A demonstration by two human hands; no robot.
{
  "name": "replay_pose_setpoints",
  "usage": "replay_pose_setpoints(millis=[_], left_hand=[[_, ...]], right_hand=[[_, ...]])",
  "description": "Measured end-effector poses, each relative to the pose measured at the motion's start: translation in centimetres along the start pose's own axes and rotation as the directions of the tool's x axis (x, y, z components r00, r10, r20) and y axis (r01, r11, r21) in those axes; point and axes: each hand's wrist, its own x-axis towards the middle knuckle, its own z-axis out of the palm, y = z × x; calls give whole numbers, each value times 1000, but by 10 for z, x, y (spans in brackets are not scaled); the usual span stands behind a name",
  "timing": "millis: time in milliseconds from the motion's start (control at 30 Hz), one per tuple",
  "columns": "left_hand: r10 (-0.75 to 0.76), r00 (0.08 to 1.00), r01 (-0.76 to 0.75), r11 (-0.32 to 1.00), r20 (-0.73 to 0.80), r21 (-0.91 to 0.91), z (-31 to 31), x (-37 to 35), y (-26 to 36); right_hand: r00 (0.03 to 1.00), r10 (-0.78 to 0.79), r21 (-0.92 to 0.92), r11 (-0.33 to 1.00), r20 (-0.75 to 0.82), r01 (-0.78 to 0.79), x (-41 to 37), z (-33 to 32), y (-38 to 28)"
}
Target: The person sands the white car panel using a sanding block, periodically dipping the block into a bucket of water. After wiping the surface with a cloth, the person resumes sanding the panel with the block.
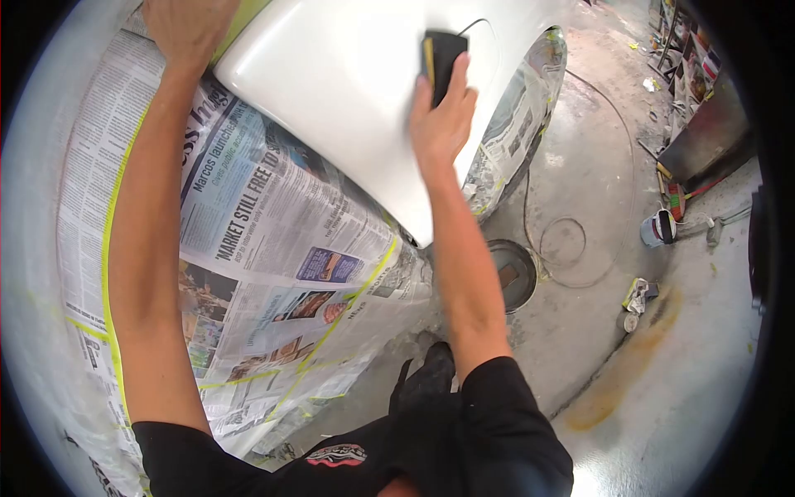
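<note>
A white car body panel (339, 91) fills the top middle, ringed by newspaper (273, 240) held on with yellow-green masking tape (108, 240). My right hand (443, 120) presses a black sanding block (441, 58) with a yellow edge flat against the white panel. My left hand (186, 29) rests at the panel's upper left edge, where it meets the paper; its fingers lie flat and hold nothing that I can see.
Grey concrete floor (596, 190) lies to the right with a round drain cover (512, 273), a thin cable loop (563, 240), a small can (659, 228), tape scraps (638, 294) and a yellowish stain. Cluttered shelves (687, 58) stand at the far right.
</note>
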Motion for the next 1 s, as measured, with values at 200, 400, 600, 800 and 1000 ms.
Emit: replay_pose_setpoints(millis=[200,400,600,800,1000], left_hand=[[-13,1000,12,999,-25,-39,0,1,-1],[22,999,-24,999,-50,-37,2,-3,-1],[10,999,-12,997,-31,-73,-6,3,3],[-15,1000,14,998,-19,-68,0,-1,3],[58,993,-63,997,-100,-52,1,1,-5]], right_hand=[[990,-140,230,964,17,132,-122,-18,-16],[1000,-3,82,997,0,3,32,10,-32],[970,-242,251,941,22,229,-109,-16,-33],[994,-110,149,982,-27,113,24,9,-49],[949,-312,256,922,39,292,-93,-19,-49]])
